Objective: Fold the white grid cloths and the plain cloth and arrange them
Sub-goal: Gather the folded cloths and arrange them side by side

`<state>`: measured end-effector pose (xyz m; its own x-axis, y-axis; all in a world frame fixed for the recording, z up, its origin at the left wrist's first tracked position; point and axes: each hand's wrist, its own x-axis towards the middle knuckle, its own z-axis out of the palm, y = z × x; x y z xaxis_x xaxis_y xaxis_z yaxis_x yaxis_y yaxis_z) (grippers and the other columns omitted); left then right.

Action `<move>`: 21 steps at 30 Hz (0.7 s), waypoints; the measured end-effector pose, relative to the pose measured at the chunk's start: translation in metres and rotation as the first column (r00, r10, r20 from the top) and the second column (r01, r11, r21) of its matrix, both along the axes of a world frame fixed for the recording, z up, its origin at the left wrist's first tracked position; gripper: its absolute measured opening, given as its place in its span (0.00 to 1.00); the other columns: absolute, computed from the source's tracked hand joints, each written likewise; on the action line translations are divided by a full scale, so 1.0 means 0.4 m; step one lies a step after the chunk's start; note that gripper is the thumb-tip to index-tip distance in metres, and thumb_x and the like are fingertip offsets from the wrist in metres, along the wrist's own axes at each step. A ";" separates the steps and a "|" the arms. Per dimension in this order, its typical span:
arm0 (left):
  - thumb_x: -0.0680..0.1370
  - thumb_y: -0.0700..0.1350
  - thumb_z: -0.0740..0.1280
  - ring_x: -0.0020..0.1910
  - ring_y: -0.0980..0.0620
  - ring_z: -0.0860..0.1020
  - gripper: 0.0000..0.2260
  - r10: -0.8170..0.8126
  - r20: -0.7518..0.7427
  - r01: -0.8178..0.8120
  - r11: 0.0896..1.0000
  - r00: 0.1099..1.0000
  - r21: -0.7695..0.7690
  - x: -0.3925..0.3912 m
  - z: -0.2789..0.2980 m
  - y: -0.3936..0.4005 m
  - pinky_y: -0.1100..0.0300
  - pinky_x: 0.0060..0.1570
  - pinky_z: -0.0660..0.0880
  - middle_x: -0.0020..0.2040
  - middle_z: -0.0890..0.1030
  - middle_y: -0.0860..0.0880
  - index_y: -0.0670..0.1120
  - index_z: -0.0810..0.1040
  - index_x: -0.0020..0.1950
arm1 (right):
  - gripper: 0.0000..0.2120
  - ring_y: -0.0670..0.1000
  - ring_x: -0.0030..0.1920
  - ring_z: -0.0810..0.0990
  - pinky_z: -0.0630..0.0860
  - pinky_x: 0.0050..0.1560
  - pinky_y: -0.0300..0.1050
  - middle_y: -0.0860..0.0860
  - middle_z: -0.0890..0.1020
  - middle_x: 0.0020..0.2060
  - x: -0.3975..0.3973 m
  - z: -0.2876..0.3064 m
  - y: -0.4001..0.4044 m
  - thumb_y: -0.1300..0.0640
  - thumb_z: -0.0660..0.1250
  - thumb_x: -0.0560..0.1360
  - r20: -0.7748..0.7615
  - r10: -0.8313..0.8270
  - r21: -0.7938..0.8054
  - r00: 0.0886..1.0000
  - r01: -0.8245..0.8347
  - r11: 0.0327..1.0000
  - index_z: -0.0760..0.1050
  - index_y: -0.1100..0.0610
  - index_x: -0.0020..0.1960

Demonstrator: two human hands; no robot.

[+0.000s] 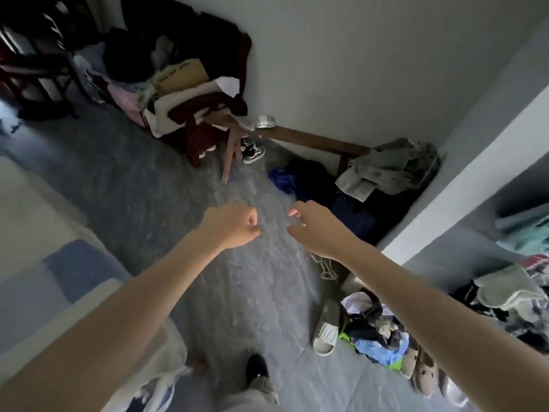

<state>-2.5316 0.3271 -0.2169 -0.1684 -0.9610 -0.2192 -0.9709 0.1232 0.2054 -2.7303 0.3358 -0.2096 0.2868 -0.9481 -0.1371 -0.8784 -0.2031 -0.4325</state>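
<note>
Both my arms reach forward over the grey floor (166, 185). My left hand (231, 224) is curled into a fist with the thumb against the fingers, and nothing shows in it. My right hand (316, 228) is a short gap to its right, fingers loosely bent downward and holding nothing. A white cloth (160, 379) hangs low at the bottom left, partly under my left forearm; its pattern is too blurred to tell. A pale grey crumpled cloth (386, 171) lies heaped on a wooden bench (312, 141) by the far wall.
A chair piled with clothes and cardboard (190, 93) stands at the back. Dark blue garments (309, 179) lie on the floor under the bench. Slippers (326, 331) and a clothes heap (374, 331) sit at the right, a cord (326, 269) nearby. A pale bed (32, 221) fills the left.
</note>
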 end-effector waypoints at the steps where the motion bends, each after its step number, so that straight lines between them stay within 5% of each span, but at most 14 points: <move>1: 0.79 0.55 0.61 0.53 0.52 0.77 0.10 0.013 -0.001 -0.013 1.000 1.000 0.000 0.004 0.006 -0.037 0.56 0.48 0.67 0.57 0.79 0.56 0.55 0.76 0.57 | 0.19 0.53 0.59 0.74 0.66 0.54 0.42 0.53 0.75 0.61 0.005 0.010 -0.046 0.51 0.64 0.77 -0.008 0.032 -0.002 0.999 -0.032 0.999 0.71 0.54 0.66; 13: 0.75 0.56 0.63 0.55 0.47 0.79 0.12 0.309 0.010 -0.309 0.949 0.951 0.058 0.216 -0.030 -0.229 0.55 0.52 0.73 0.56 0.81 0.52 0.56 0.79 0.56 | 0.20 0.53 0.62 0.75 0.71 0.60 0.45 0.53 0.77 0.61 0.303 -0.020 -0.404 0.53 0.67 0.75 0.029 0.403 0.020 0.915 -0.404 0.915 0.73 0.56 0.65; 21: 0.75 0.55 0.61 0.56 0.44 0.78 0.15 0.534 0.067 -0.537 0.828 0.843 0.162 0.380 -0.097 -0.309 0.53 0.50 0.72 0.58 0.79 0.50 0.56 0.76 0.60 | 0.24 0.52 0.60 0.74 0.69 0.58 0.45 0.53 0.76 0.58 0.553 -0.083 -0.596 0.43 0.63 0.72 -0.004 0.687 0.110 0.727 -0.682 0.723 0.72 0.54 0.64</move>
<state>-2.3795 0.2036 -0.2557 0.3675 -0.8478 -0.3823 -0.8782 -0.4517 0.1575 -2.5090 0.0974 -0.2427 0.8447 -0.4776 -0.2416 -0.5337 -0.7167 -0.4490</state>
